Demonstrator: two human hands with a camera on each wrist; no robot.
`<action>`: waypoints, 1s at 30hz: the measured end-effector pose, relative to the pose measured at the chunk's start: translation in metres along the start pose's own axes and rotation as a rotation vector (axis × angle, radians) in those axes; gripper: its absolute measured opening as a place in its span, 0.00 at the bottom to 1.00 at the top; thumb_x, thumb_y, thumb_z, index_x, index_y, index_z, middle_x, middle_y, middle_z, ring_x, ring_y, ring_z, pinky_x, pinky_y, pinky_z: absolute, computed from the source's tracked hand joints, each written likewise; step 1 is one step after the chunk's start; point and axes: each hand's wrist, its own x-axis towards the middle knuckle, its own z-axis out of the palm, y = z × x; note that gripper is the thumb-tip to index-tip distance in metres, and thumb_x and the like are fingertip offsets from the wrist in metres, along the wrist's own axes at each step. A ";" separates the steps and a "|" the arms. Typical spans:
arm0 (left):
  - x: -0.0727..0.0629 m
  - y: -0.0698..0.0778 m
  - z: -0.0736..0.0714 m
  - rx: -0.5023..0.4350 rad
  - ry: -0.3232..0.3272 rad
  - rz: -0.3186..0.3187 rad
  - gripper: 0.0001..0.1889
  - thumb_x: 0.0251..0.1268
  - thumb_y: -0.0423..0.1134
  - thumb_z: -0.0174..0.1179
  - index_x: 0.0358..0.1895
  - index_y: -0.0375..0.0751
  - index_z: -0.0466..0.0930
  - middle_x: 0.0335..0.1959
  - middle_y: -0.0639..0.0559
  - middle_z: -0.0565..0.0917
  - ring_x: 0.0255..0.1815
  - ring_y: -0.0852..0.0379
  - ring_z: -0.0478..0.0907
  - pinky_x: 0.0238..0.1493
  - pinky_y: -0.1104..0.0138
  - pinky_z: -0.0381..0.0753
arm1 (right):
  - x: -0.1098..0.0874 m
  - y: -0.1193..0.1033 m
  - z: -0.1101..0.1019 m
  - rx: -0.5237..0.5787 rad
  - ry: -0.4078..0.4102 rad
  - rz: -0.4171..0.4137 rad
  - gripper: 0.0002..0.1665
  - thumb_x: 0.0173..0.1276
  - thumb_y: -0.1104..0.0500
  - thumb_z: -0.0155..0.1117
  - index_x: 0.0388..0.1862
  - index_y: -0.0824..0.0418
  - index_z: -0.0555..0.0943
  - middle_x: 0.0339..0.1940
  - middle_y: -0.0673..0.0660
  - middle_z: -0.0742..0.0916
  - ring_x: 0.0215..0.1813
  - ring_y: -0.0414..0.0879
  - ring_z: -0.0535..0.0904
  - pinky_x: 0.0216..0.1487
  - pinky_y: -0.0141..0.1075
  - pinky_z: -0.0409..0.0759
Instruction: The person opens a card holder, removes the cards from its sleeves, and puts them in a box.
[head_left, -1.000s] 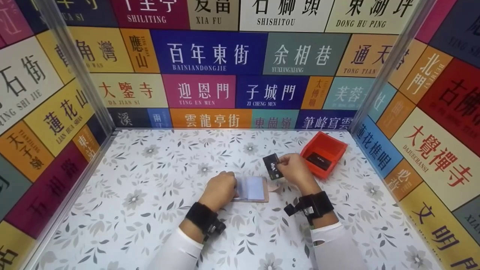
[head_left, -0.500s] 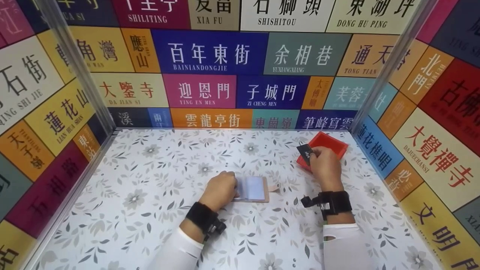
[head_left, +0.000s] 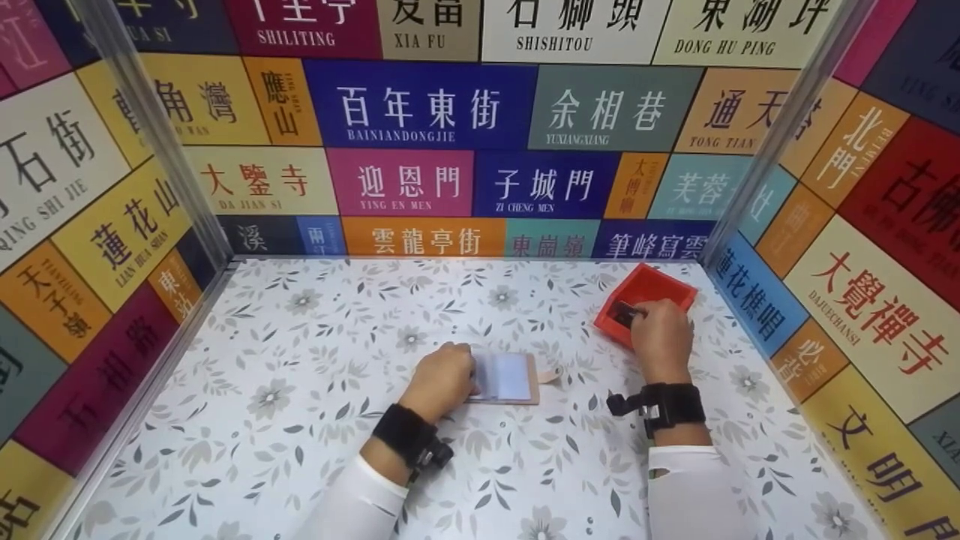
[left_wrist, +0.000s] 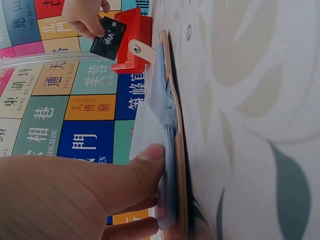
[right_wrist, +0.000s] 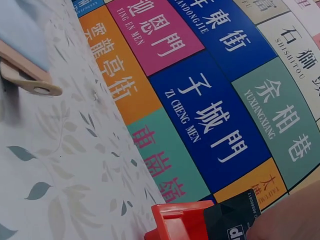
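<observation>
My left hand (head_left: 441, 381) holds a small tan card holder (head_left: 534, 379) down on the table. In the left wrist view the thumb presses the clear plastic sleeves (left_wrist: 168, 150) of the spread holder, with fingers behind them. Its strap (right_wrist: 37, 88) with a metal snap sticks out to the right. My right hand (head_left: 664, 341) pinches a black card (left_wrist: 109, 39) marked "VIP" by one edge. That card is at the red bin (head_left: 658, 282), over its opening in the head view. How deep the card reaches is unclear, since the hand covers part of the bin.
The white floral table (head_left: 300, 457) carries the holder and bin. Printed sign panels (head_left: 420, 105) rise behind and at both sides, with metal corner posts (head_left: 772, 127). The bin sits near the back right corner.
My right hand has carried the black card rightward from beside the card holder to the red bin, then lowered it there. The left hand has stayed in place on the card holder.
</observation>
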 end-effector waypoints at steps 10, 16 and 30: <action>0.001 -0.001 0.002 0.016 -0.013 0.000 0.11 0.59 0.39 0.83 0.33 0.43 0.87 0.36 0.49 0.86 0.40 0.47 0.83 0.44 0.50 0.88 | 0.000 0.010 0.019 -0.107 0.019 -0.069 0.20 0.70 0.70 0.57 0.45 0.66 0.96 0.45 0.73 0.94 0.54 0.76 0.87 0.67 0.71 0.71; 0.001 0.000 0.003 0.014 -0.025 -0.005 0.11 0.59 0.38 0.83 0.33 0.43 0.86 0.35 0.49 0.85 0.40 0.46 0.83 0.44 0.50 0.89 | -0.005 0.011 0.024 -0.150 0.022 -0.096 0.21 0.71 0.71 0.55 0.43 0.67 0.96 0.41 0.73 0.93 0.51 0.76 0.86 0.57 0.72 0.79; 0.001 -0.001 0.000 0.023 -0.030 -0.009 0.11 0.58 0.39 0.82 0.32 0.43 0.86 0.35 0.49 0.84 0.39 0.46 0.82 0.44 0.50 0.88 | -0.010 0.004 0.028 -0.128 -0.099 -0.049 0.12 0.76 0.64 0.59 0.38 0.65 0.89 0.36 0.70 0.91 0.49 0.77 0.87 0.57 0.75 0.79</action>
